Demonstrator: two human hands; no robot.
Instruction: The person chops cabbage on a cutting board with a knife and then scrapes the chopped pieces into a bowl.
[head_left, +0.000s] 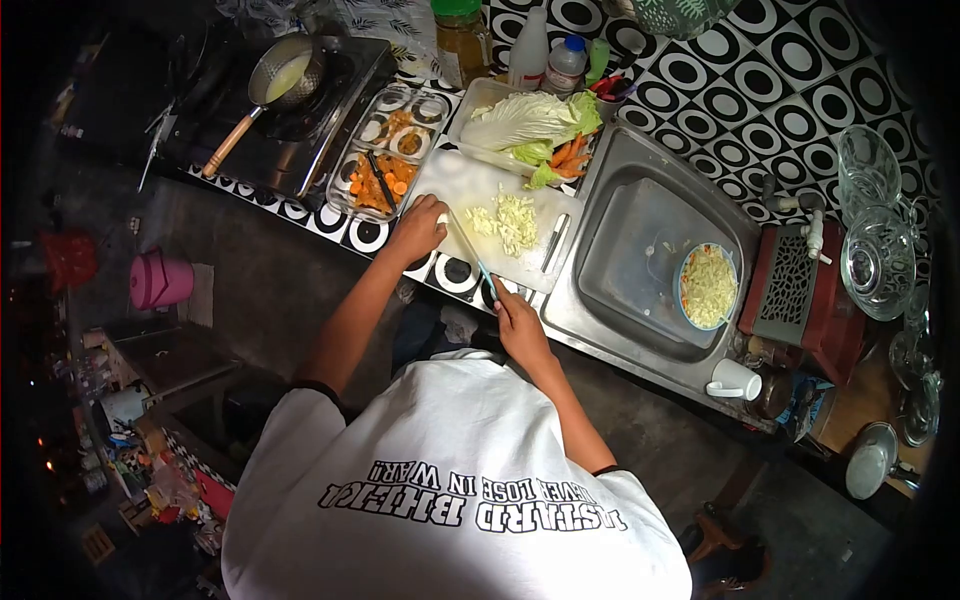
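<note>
1. The right grip (518, 320) is closed around a knife (487, 274), centre of the frame.
2. The left grip (416, 232) pinches a pale piece (442, 218) near it.
3. Chopped cabbage (516, 224) lies on the board (455, 178), upper middle of the frame.

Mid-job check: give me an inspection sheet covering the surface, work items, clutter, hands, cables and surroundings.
Surface: pale cutting board on a black-and-white patterned counter.
Job's things: knife at the board's near edge; chopped cabbage on the board.
Clutter: slim utensil at the board's right; food containers to its left.
Hands: right hand holds the knife; left hand is at the board's left edge, grip unclear.
Cables: nothing seen.
Surroundings: stove with a pan, left; sink with a bowlful of shredded vegetables, right.
</note>
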